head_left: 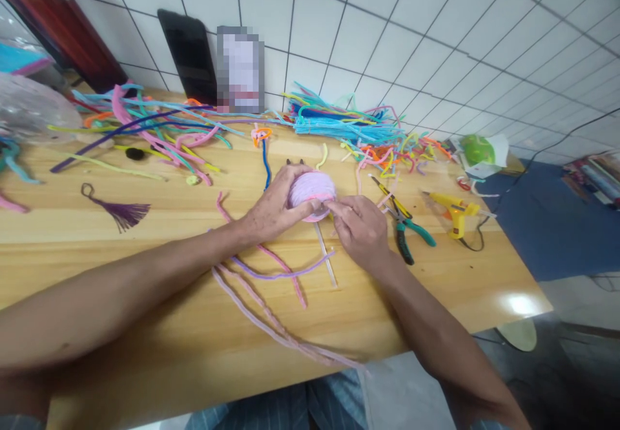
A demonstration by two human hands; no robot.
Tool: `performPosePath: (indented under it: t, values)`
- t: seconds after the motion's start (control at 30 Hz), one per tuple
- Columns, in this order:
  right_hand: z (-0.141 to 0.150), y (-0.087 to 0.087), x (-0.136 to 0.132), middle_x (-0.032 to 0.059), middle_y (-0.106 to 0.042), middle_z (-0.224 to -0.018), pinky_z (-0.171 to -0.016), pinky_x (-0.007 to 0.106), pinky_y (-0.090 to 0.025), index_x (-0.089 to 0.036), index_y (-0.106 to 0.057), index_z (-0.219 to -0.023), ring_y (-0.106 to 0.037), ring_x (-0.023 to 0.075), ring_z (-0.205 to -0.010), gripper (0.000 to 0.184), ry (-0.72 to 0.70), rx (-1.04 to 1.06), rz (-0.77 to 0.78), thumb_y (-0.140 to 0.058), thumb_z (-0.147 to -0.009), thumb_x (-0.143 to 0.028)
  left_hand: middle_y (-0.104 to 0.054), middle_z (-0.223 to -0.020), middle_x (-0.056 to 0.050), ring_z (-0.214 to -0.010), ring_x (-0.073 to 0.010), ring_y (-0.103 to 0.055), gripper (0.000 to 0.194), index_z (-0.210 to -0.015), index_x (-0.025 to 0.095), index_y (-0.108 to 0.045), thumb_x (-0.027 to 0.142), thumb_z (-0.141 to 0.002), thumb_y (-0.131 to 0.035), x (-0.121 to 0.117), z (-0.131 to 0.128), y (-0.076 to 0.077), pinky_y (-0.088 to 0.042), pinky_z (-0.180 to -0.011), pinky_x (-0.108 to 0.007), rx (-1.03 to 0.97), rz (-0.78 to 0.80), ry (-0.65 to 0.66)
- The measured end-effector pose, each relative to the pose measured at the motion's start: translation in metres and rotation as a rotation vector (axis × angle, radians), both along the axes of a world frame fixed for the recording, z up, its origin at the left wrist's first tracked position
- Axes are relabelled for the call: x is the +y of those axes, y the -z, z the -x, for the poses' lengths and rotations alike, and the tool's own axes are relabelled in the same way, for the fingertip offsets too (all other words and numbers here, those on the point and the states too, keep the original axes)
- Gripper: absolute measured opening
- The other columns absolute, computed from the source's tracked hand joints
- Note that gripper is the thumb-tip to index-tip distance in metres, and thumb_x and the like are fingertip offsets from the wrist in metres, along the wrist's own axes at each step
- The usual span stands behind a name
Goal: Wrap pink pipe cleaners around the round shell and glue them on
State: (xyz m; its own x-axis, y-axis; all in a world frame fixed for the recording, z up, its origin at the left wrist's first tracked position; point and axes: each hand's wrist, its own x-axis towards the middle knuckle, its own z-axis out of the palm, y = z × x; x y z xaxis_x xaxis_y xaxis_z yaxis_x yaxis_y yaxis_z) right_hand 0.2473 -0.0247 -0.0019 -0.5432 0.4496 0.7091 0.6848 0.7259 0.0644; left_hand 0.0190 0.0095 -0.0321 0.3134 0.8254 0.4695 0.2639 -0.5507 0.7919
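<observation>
A round ball wound from lilac and pink pipe cleaners (310, 188) is in my left hand (277, 205), whose fingers wrap its left side with the thumb along the lower front. My right hand (361, 226) has its fingers curled and pressed together at the ball's right lower edge. What those fingertips pinch is too small to make out. Below the ball lies a clear thin stick (327, 255). A purple pipe cleaner (281, 277), a pink one (285, 265) and a pale lilac one (252, 317) lie loose near my forearms.
Pliers with green-black handles (407, 230), a yellow craft knife (392, 196) and a yellow glue gun (453, 209) lie on the right. Bundled pipe cleaners (343, 123) line the wall. A black phone (190, 59) leans there; a purple tassel (123, 214) lies left.
</observation>
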Motion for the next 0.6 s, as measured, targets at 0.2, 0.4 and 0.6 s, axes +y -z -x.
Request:
performPosePath:
  t: [0.2,0.4,0.6]
  values:
    - [-0.0015,0.0020,0.0000,0.0073,-0.079,-0.096,-0.080,0.033,-0.056,-0.022,-0.074,-0.119,-0.070,0.0191,-0.088,0.032,0.004,0.015,0.023,-0.054,-0.100,-0.006,-0.056,-0.144,-0.014,-0.138,-0.0318,-0.057,0.062,-0.146,0.022,-0.047,0.058,-0.099,-0.066,0.0001,0.0059,-0.0009,-0.044,-0.124,-0.053,0.023,0.030,0.043]
    - [-0.0014,0.0058,0.0031,0.0079,-0.079,-0.095,-0.081,0.033,-0.057,-0.021,-0.077,-0.118,-0.071,0.0196,-0.088,0.030,-0.014,0.068,0.039,-0.055,-0.101,-0.008,-0.052,-0.152,-0.016,-0.147,-0.0318,-0.049,0.068,-0.154,0.021,-0.044,0.060,-0.101,-0.063,0.0020,0.0092,-0.0003,-0.039,-0.128,-0.052,0.118,-0.074,0.037]
    - [-0.0015,0.0069,0.0058,0.0080,-0.078,-0.095,-0.081,0.031,-0.058,-0.020,-0.079,-0.113,-0.072,0.0192,-0.089,0.027,-0.034,0.147,0.067,-0.056,-0.102,-0.010,-0.055,-0.149,-0.016,-0.144,-0.0321,-0.051,0.068,-0.153,0.022,-0.046,0.064,-0.101,-0.060,0.0019,0.0087,0.0000,-0.041,-0.125,-0.054,0.172,-0.133,-0.001]
